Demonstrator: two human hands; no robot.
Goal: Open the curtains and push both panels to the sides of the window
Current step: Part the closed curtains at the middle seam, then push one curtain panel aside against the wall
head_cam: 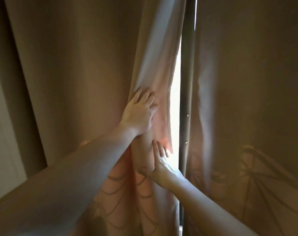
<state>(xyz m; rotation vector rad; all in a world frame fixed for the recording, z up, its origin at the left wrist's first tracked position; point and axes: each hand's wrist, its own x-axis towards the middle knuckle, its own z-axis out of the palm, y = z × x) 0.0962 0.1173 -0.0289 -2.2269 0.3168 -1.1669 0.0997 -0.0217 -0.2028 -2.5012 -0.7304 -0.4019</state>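
Both hands are on the left curtain panel [76, 74], close to its inner edge, where the fabric is bunched into upright folds. The left hand [139, 113] lies higher, palm against the cloth with its fingers [145, 95] spread and flat, pressing rather than pinching. The right hand [162, 166] sits lower, just beside the bright gap, fingers loosely spread and laid on the fold; its grip is open, and whether the thumb has caught the edge from behind cannot be told.

A narrow strip of daylight [176, 103] shows between the left panel and a dark upright window post [187, 82]. The right curtain panel [247, 91] hangs straight on the far side of that post and covers its half of the window, with no hand on it.

The task looks to be at its first step: the left panel has only begun to part from the middle, and most of it is spread across the glass. The next move likely calls for gathering the bunched edge and sweeping it leftward until the folds stack at the window's side. Flat palms may slip on smooth cloth, so closing the fingers around the edge would give surer hold. After that the right panel needs the same treatment towards the right.
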